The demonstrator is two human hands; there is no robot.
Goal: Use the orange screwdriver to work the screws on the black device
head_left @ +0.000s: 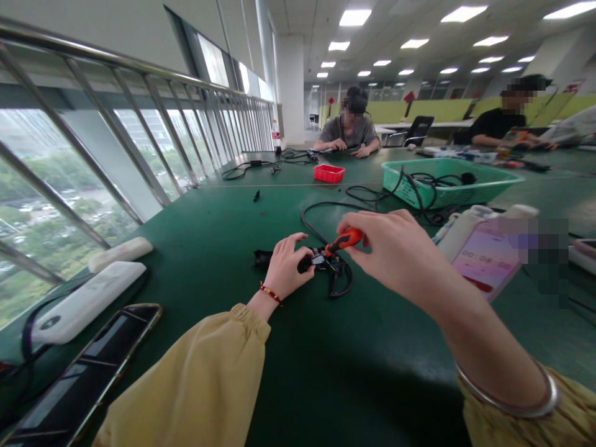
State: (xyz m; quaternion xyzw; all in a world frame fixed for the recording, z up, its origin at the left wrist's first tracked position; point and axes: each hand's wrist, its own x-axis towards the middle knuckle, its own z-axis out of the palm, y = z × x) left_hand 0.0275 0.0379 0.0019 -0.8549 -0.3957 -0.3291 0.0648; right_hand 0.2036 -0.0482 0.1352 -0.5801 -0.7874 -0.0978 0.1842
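Note:
On the green table (363,347) my left hand (287,267) presses its curled fingers down on a small black device (311,259) with exposed parts and a black cable looping off it. My right hand (395,248) pinches the orange handle of a screwdriver (343,239), whose tip points down and left into the device. Both sleeves are mustard yellow; a red string circles the left wrist and a silver bangle the right.
A phone (88,372) and two white power banks (86,301) lie at the near left by the window rail. A green basket (442,177) of cables, a red tray (328,173) and a propped phone (484,254) stand to the right. Two people sit at the far end.

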